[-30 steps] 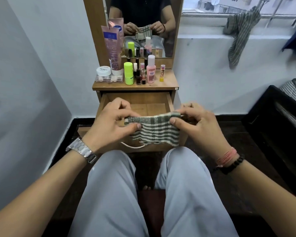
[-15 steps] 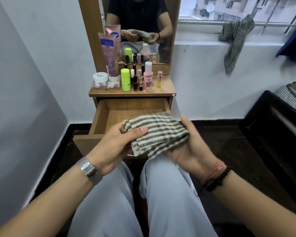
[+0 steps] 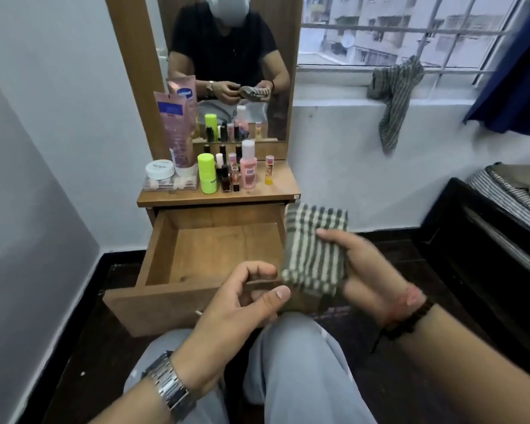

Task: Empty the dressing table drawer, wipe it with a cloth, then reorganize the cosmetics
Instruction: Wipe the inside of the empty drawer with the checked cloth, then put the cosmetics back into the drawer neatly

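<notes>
The left hand (image 3: pixel 242 301) has let go; its grip is loosely curled, empty. The right hand (image 3: pixel 364 270) grips the folded cloth (image 3: pixel 314 249) at 3 o'clock of the empty drawer (image 3: pixel 214 249). Wiping likely comes next.

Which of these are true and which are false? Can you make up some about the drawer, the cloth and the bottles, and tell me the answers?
1. The drawer is pulled open and nothing shows inside it. True.
2. The left hand grips the striped cloth. False: the right hand holds the folded cloth; the left hand is beside it, fingers loosely curled, holding nothing.
3. The bright green bottle lies in the drawer. False: it stands upright on the table top with the other cosmetics.
4. Another striped cloth hangs over the window ledge. True.
5. The cloth is inside the drawer, wiping it. False: it is held up at the drawer's right side.
</notes>
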